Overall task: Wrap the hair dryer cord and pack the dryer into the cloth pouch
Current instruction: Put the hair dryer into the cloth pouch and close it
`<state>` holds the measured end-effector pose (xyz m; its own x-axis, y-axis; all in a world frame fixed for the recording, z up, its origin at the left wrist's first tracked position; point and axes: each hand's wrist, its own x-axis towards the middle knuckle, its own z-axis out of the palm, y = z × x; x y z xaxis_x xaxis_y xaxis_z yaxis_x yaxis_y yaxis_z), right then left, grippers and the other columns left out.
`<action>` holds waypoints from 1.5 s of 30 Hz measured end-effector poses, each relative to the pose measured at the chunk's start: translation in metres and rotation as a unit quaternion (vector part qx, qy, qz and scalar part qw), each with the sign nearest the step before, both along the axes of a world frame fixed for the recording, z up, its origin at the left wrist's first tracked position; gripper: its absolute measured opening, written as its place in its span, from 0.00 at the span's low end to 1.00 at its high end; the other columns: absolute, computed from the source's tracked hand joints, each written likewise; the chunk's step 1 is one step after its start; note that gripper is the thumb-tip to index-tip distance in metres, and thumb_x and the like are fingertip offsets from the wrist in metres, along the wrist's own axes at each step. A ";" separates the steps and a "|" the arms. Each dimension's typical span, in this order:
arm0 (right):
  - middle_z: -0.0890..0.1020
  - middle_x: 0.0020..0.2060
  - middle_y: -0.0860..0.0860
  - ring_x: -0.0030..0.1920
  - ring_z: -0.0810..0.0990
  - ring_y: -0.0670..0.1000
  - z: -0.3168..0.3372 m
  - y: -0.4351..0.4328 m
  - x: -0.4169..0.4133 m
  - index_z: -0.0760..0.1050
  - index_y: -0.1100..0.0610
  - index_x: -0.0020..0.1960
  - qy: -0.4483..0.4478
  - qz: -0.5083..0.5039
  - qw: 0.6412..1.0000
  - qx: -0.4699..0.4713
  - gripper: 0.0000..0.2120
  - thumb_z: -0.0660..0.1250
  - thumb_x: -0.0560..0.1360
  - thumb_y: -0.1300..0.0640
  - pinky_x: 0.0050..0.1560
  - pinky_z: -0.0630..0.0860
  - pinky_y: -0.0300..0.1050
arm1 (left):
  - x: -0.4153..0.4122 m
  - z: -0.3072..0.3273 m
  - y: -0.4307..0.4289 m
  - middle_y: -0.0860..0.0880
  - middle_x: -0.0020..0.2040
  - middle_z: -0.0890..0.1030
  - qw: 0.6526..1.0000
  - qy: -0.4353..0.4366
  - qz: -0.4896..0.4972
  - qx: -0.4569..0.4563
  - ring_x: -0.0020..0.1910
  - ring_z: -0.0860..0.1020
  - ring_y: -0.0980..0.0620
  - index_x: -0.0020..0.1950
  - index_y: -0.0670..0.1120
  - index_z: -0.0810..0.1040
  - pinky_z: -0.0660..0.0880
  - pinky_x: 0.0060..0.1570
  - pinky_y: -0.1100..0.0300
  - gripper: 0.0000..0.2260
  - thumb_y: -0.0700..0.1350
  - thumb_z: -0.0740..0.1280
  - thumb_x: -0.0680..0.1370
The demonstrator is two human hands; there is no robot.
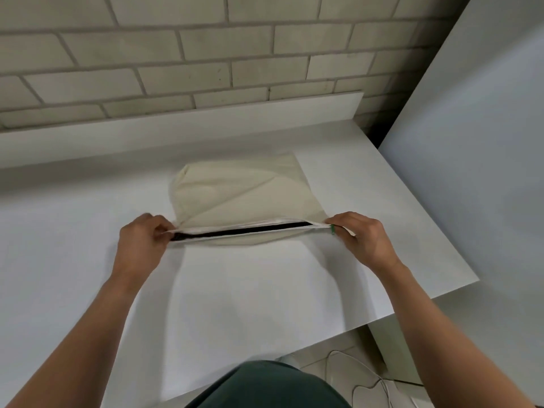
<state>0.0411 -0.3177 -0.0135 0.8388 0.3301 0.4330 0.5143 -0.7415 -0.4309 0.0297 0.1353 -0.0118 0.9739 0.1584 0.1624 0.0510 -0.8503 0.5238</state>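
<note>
A cream cloth pouch [235, 192] lies on the white table [250, 290], bulging on its left side. Its near edge is stretched taut, and a thin dark slit [238, 231] runs along it. My left hand [144, 240] pinches the left end of that edge. At the right end, my right hand [362, 237] pinches the corner beside a small green tab [332, 229]. The hair dryer and its cord are hidden; I cannot tell whether they are inside the pouch.
A brick wall [206, 54] stands behind the table with a low white ledge [176, 131] along it. A white panel [471, 172] stands at the right. A thin cable [368, 378] lies on the floor beyond the table's right corner.
</note>
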 end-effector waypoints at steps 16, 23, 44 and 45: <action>0.83 0.46 0.51 0.44 0.82 0.56 0.008 0.013 -0.025 0.86 0.56 0.56 -0.035 -0.037 0.999 -0.001 0.09 0.75 0.76 0.63 0.42 0.81 0.54 | -0.022 0.080 -0.213 0.58 0.37 0.79 0.953 0.092 -0.282 -0.056 0.41 0.78 0.57 0.40 0.54 0.78 0.77 0.40 0.55 0.14 0.63 0.73 0.73; 0.83 0.44 0.51 0.41 0.81 0.58 0.008 0.014 -0.030 0.86 0.57 0.54 -0.051 -0.047 0.998 -0.005 0.08 0.74 0.75 0.60 0.40 0.80 0.55 | -0.005 0.062 -0.249 0.55 0.47 0.80 0.960 0.052 -0.271 0.044 0.47 0.80 0.49 0.47 0.52 0.80 0.75 0.41 0.55 0.08 0.56 0.71 0.77; 0.85 0.45 0.46 0.39 0.77 0.56 -0.006 -0.006 -0.046 0.87 0.53 0.55 -0.028 -0.091 0.995 0.017 0.09 0.71 0.79 0.51 0.39 0.76 0.53 | -0.027 0.035 -0.220 0.57 0.34 0.83 0.953 0.145 -0.133 -0.229 0.37 0.80 0.57 0.39 0.47 0.83 0.74 0.37 0.65 0.06 0.43 0.72 0.77; 0.85 0.46 0.46 0.39 0.77 0.55 -0.006 -0.008 -0.048 0.87 0.53 0.55 -0.026 -0.093 0.995 0.019 0.10 0.70 0.80 0.50 0.39 0.76 0.53 | -0.027 0.034 -0.216 0.57 0.33 0.82 0.956 0.139 -0.126 -0.226 0.37 0.79 0.57 0.39 0.47 0.83 0.72 0.36 0.67 0.06 0.44 0.73 0.77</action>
<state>-0.0065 -0.3259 -0.0193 0.8597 0.1535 0.4873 0.3919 -0.8100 -0.4363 0.0024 -0.0803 0.0221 0.9859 -0.0945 -0.1378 0.0649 -0.5432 0.8371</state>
